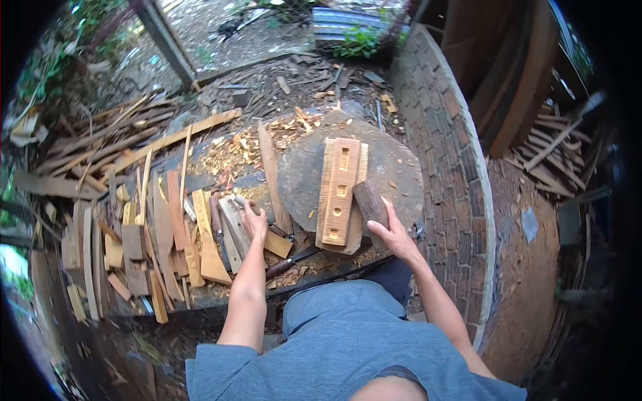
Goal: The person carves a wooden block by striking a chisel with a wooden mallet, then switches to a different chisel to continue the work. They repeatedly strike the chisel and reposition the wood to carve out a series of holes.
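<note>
My right hand point(393, 230) is wrapped round the lower end of a dark wooden block point(369, 202), tilted over the right edge of a carved board. That board point(340, 194) is reddish wood with several cut recesses and lies on paler wood on a round stump point(304, 177). My left hand point(254, 220) is at the left, over wood pieces and tools, with its fingers at a small greyish tool or piece point(241, 200); whether it grips this is unclear. A dark-handled tool point(279, 269) lies below it, near a short light block point(277, 244).
Wood strips and offcuts point(164, 220) spread across the left. A long pointed slat point(269, 167) lies left of the stump. Wood chips point(234, 154) cover the ground behind. A low brick wall point(445, 147) runs along the right, with more wood pieces point(555, 150) beyond it.
</note>
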